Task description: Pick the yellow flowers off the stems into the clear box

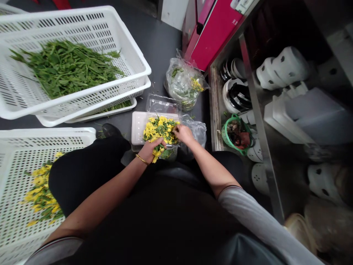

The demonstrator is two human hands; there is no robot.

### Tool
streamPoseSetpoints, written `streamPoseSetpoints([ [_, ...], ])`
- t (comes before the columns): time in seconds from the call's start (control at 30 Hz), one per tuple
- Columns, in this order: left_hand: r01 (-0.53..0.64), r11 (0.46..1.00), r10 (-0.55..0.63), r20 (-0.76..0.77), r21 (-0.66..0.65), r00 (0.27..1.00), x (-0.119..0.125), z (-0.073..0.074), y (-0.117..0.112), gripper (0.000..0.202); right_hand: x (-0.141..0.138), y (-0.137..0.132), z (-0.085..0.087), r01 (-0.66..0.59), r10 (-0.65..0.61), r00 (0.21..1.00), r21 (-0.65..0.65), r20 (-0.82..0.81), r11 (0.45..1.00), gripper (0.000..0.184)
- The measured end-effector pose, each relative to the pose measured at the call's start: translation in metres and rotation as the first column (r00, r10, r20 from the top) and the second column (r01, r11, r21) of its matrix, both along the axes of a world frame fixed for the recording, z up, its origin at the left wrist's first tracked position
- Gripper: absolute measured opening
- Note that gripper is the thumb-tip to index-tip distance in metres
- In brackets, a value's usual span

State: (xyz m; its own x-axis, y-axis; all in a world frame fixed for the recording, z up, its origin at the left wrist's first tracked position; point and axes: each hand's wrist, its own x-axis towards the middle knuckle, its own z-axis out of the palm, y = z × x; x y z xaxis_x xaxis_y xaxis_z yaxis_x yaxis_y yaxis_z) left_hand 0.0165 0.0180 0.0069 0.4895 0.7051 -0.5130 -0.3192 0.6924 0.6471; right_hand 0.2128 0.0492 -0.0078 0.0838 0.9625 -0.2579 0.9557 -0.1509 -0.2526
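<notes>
Yellow flowers with green leaves [158, 127] fill a clear plastic box in front of my knees, on top of a pale upturned container [137, 129]. My left hand [151, 148] is closed around a small bunch of yellow flowers [156, 154], which pokes out below the fingers at the box's near edge. My right hand [183, 133] reaches over the box's right side, its fingertips pinched together among the blossoms; what they hold is too small to make out. The clear lid [162, 104] stands raised behind the box.
White crates [132, 55] stacked at upper left hold green leaves [74, 68]. Another white crate [16, 158] beside my left leg holds yellow flowers [42, 191]. A filled plastic bag [184, 82] sits beyond the box. Metal shelving [256, 121] with a green basket [226, 136] borders my right.
</notes>
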Motion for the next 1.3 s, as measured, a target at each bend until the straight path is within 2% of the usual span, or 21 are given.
streamPoseSetpoints([
  [0.07,-0.034,0.999,0.034,-0.006,0.041,0.999,0.001,0.004,0.0,0.031,0.01,0.001,0.01,0.122,-0.107,0.97,0.057,-0.217,0.991,0.014],
  [0.1,-0.051,0.997,0.052,-0.014,0.065,0.999,0.001,0.005,0.0,0.029,0.014,0.001,0.015,0.193,-0.163,0.924,0.055,-0.345,0.98,0.015],
  [0.2,-0.102,0.985,0.112,-0.062,0.137,0.992,0.002,0.006,0.0,0.025,0.017,-0.004,0.029,0.338,-0.312,0.673,-0.096,-0.67,0.936,0.025],
  [0.3,-0.129,0.973,0.15,-0.102,0.194,0.983,0.002,0.005,0.0,0.023,0.005,-0.016,0.036,0.316,-0.395,0.433,-0.274,-0.81,0.908,0.033],
  [0.37,-0.115,0.968,0.144,-0.118,0.223,0.982,0.002,0.004,0.0,0.024,-0.007,-0.026,0.037,0.258,-0.422,0.358,-0.346,-0.833,0.902,0.034],
  [0.4,-0.085,0.968,0.118,-0.129,0.236,0.985,0.002,0.003,-0.001,0.024,-0.014,-0.031,0.037,0.224,-0.426,0.353,-0.367,-0.833,0.903,0.034],
  [0.43,-0.036,0.968,0.073,-0.141,0.249,0.987,0.002,0.002,-0.001,0.024,-0.02,-0.036,0.037,0.193,-0.421,0.371,-0.375,-0.828,0.907,0.034],
  [0.5,0.087,0.957,-0.042,-0.164,0.277,0.986,0.002,-0.001,-0.003,0.019,-0.03,-0.049,0.038,0.152,-0.355,0.475,-0.322,-0.805,0.934,0.033],
  [0.53,0.14,0.947,-0.094,-0.167,0.288,0.981,0.002,-0.001,-0.004,0.018,-0.034,-0.056,0.039,0.139,-0.278,0.56,-0.242,-0.78,0.96,0.032],
  [0.6,0.2,0.937,-0.163,-0.146,0.288,0.976,0.002,-0.002,-0.008,0.018,-0.038,-0.071,0.042,0.082,-0.062,0.748,0.0,-0.661,0.997,0.029],
  [0.63,0.216,0.938,-0.187,-0.129,0.272,0.974,0.003,-0.002,-0.01,0.017,-0.038,-0.079,0.044,0.029,0.045,0.823,0.121,-0.566,0.992,0.027],
  [0.7,0.24,0.943,-0.226,-0.088,0.231,0.97,0.003,-0.001,-0.014,0.016,-0.037,-0.094,0.047,-0.094,0.193,0.911,0.27,-0.366,0.958,0.026],
  [0.77,0.257,0.946,-0.252,-0.049,0.197,0.966,0.004,0.001,-0.017,0.017,-0.035,-0.106,0.049,-0.199,0.276,0.933,0.307,-0.232,0.931,0.028],
  [0.83,0.254,0.957,-0.256,-0.007,0.139,0.967,0.004,0.001,-0.017,0.018,-0.031,-0.114,0.051,-0.313,0.375,0.91,0.302,-0.179,0.901,0.029],
  [0.93,0.228,0.974,-0.228,0.041,0.007,0.973,0.001,0.002,-0.011,0.017,-0.02,-0.116,0.058,-0.437,0.496,0.832,0.257,-0.248,0.862,0.025],
  [1.03,0.168,0.983,-0.153,0.183,-0.072,0.971,-0.005,0.005,-0.005,0.012,-0.001,-0.104,0.064,-0.468,0.455,0.804,0.065,-0.383,0.881,0.026],
  [1.1,0.171,0.984,-0.142,0.334,-0.058,0.932,-0.008,0.009,-0.003,0.011,0.011,-0.087,0.063,-0.449,0.381,0.845,-0.11,-0.376,0.887,0.026],
  [1.13,0.189,0.982,-0.164,0.396,-0.026,0.903,-0.009,0.01,-0.003,0.011,0.015,-0.076,0.059,-0.403,0.338,0.886,-0.168,-0.317,0.899,0.024],
  [1.2,0.238,0.97,-0.232,0.455,0.045,0.859,-0.009,0.012,-0.003,0.013,0.014,-0.051,0.046,-0.221,0.206,0.972,-0.146,-0.109,0.964,0.022],
  [1.23,0.256,0.965,-0.256,0.455,0.064,0.853,-0.009,0.012,-0.004,0.016,0.011,-0.039,0.037,-0.138,0.138,0.99,-0.104,-0.006,0.985,0.025],
  [1.3,0.263,0.963,-0.265,0.421,0.063,0.868,-0.009,0.01,-0.004,0.025,0.001,-0.016,0.019,-0.065,0.074,0.991,-0.084,0.11,0.994,0.032],
])
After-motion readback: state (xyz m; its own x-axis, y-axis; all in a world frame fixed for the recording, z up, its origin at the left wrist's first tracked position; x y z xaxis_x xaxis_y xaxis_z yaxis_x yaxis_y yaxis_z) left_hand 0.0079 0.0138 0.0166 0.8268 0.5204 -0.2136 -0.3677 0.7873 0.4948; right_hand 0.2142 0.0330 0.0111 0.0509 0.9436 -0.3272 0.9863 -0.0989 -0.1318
